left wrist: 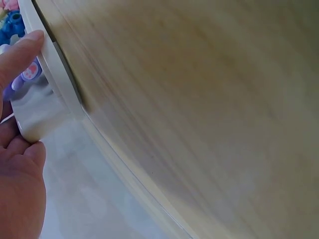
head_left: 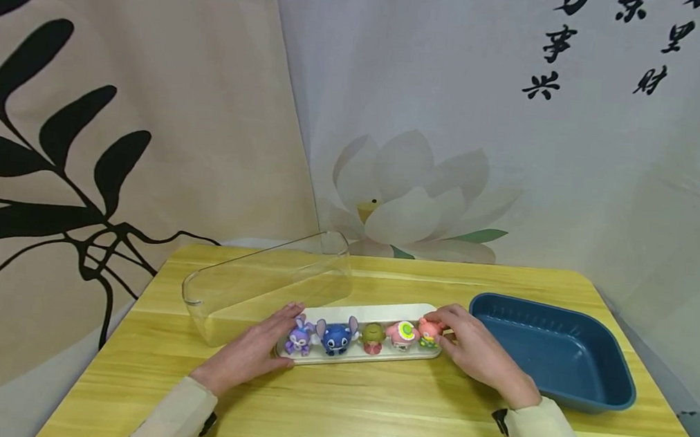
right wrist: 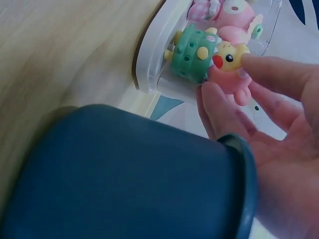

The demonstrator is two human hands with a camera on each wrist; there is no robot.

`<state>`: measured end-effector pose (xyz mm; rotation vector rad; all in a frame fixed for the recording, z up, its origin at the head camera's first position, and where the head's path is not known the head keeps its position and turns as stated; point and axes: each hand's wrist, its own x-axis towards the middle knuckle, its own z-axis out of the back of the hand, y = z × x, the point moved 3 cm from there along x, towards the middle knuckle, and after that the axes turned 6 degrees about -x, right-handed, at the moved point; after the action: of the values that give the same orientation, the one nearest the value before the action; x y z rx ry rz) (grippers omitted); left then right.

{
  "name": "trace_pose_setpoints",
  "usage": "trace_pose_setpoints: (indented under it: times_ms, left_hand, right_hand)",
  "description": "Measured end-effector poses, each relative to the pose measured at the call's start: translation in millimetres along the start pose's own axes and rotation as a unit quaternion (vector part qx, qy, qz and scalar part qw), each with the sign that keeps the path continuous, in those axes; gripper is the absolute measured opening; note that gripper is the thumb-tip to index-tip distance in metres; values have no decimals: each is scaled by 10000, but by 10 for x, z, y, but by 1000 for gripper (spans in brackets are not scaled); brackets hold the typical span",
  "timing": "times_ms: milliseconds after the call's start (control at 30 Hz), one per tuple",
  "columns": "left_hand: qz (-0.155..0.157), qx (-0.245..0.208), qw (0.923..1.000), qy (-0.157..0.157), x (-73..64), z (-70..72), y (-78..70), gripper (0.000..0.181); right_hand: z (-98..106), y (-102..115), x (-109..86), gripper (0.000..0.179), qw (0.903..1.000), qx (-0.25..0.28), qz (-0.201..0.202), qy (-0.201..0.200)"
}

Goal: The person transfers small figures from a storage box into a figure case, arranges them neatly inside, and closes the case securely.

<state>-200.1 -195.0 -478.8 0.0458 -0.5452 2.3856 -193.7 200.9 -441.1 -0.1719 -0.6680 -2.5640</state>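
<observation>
Across the middle of the table lies a long white tray [head_left: 373, 313] with several small toy figurines standing in a row. From the left come a purple rabbit figurine [head_left: 298, 337], a blue big-eared one [head_left: 336, 339], an olive-topped one [head_left: 372, 338] and a pink one with a yellow-green swirl [head_left: 403, 335]. My left hand [head_left: 251, 352] holds the tray's left end, thumb on its front rim [left wrist: 45, 55]. At the other end my right hand [head_left: 478, 351] pinches a pink-headed figurine [right wrist: 232, 74] with a yellow face and green body; it stands upright at the tray's end.
A clear plastic cover [head_left: 276, 274] rests on the table behind my left hand. To the right of my right hand sits a dark blue basin [head_left: 563, 355], close to that wrist. Printed cloth [head_left: 421, 114] hangs behind the wooden table [head_left: 332, 418].
</observation>
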Motion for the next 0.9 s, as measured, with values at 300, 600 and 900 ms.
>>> trace_pose_setpoints:
  times_ms: [300,600,900]
  left_hand:
    - [42,78,10000,10,-6,-2,-14,87]
    - [52,27,9999,-157,-30,-19,-36,94]
    - [541,-208,9971,-490,-81,119,-121,98]
  right_hand:
    - [-1,3,-5,34,9997,224,1,45]
    - [63,0,-22,38,9988,357,-318,-106]
    - [124,26,-23,44,9961,401,-392,-683]
